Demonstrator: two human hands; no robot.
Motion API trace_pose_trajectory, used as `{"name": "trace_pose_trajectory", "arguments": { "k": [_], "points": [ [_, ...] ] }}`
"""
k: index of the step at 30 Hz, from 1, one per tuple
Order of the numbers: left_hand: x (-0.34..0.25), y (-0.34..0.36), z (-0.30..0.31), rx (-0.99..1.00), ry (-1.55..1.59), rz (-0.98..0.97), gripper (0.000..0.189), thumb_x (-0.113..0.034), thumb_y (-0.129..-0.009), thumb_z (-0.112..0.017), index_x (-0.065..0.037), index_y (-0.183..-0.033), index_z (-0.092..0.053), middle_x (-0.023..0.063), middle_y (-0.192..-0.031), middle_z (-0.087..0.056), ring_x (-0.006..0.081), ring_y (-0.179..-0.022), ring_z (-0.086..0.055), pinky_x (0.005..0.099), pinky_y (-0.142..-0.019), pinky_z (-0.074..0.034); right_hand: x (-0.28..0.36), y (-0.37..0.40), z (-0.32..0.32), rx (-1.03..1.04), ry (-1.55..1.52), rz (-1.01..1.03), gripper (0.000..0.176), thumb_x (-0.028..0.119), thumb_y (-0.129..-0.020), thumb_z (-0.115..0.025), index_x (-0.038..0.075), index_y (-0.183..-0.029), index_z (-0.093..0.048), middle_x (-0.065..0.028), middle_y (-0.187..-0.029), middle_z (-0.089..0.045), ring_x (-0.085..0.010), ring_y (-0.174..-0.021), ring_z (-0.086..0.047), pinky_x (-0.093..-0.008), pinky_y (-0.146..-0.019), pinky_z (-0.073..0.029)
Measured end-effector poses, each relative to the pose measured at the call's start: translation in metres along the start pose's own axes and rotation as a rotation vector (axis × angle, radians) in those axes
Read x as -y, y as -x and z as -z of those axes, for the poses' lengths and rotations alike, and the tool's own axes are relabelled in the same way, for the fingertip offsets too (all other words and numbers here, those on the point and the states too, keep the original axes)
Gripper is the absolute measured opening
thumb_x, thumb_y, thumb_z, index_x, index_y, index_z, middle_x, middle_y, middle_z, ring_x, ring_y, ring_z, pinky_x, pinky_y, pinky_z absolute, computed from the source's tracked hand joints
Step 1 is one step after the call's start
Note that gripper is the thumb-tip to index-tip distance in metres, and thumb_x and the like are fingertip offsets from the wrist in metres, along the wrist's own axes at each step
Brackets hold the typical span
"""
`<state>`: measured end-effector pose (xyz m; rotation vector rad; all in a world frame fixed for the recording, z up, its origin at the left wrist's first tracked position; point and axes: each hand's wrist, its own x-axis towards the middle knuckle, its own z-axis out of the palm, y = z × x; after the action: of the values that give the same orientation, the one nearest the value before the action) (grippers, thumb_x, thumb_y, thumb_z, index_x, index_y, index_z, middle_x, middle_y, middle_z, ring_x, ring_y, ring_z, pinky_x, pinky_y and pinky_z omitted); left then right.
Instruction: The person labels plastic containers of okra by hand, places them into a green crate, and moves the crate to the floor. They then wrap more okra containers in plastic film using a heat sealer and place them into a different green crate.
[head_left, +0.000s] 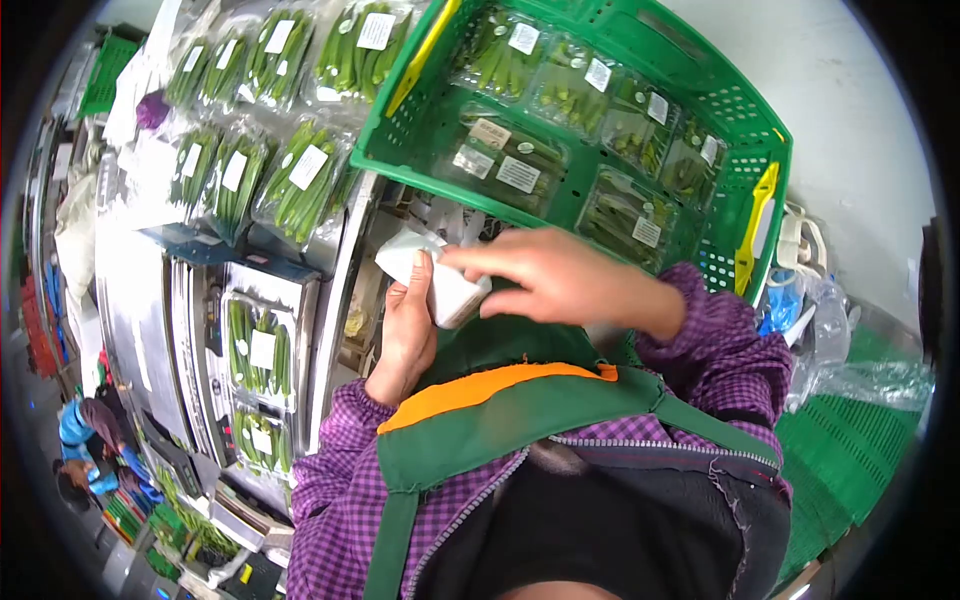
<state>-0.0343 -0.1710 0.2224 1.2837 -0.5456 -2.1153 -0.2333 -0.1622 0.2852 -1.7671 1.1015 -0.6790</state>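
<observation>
My left hand (408, 318) grips a white wad (447, 284) that looks like stacked or rolled paper, its thumb pressed flat along the near face. From the other side comes my right hand (560, 275), slightly blurred by motion, with fingers stretched out and apart. Its index fingertip meets the upper edge of the white wad. Just beyond the hands stands a green plastic crate (440, 188) with clear packs of green vegetables inside, most bearing a white label. One pack (515, 165) near the crate's front wall carries several labels.
Wrapped okra-like green pods (305, 180) lie in rows on the left. Two more packs (262, 350) sit on a metal machine below them. Green crates (840, 450) and clear plastic wrap (870, 385) are on the right. Another person (95, 440) is at the far lower left.
</observation>
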Motion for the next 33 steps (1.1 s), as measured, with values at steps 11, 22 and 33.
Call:
{"name": "trace_pose_trajectory", "arguments": {
  "k": [11, 22, 33],
  "points": [
    [0.018, -0.009, -0.01, 0.06, -0.119, 0.136, 0.041, -0.035, -0.097, -0.042, 0.001, -0.112, -0.055, 0.0056, -0.095, -0.061, 0.0127, -0.082, -0.057, 0.0272, -0.071, -0.046, -0.025, 0.052, -0.059, -0.425, 0.215, 0.092, 0.016, 0.01, -0.073, -0.062, 0.009, -0.089, -0.062, -0.0049, -0.076, -0.062, -0.024, -0.075, -0.058, -0.0358, -0.067, -0.046],
    [0.031, -0.029, -0.011, -0.061, -0.003, 0.067, 0.039, -0.035, -0.096, -0.044, -0.001, -0.11, -0.055, 0.0069, -0.097, -0.061, 0.0175, -0.085, -0.059, 0.0304, -0.078, -0.048, -0.027, 0.065, -0.045, -0.581, 0.255, 0.124, 0.01, 0.008, -0.074, -0.065, 0.008, -0.084, -0.063, -0.0078, -0.085, -0.062, -0.0243, -0.081, -0.06, -0.0328, -0.073, -0.049],
    [0.01, -0.016, -0.012, 0.165, 0.187, 0.292, 0.034, -0.044, -0.094, -0.042, -0.015, -0.08, -0.052, -0.005, -0.053, -0.044, 0.0131, -0.046, -0.043, 0.0361, -0.068, -0.046, -0.16, 0.154, 0.067, -0.83, -0.476, -0.831, 0.019, 0.011, -0.079, -0.068, -0.001, -0.092, -0.061, -0.0037, -0.08, -0.063, -0.0077, -0.068, -0.055, -0.0229, -0.06, -0.046]
  ]
}}
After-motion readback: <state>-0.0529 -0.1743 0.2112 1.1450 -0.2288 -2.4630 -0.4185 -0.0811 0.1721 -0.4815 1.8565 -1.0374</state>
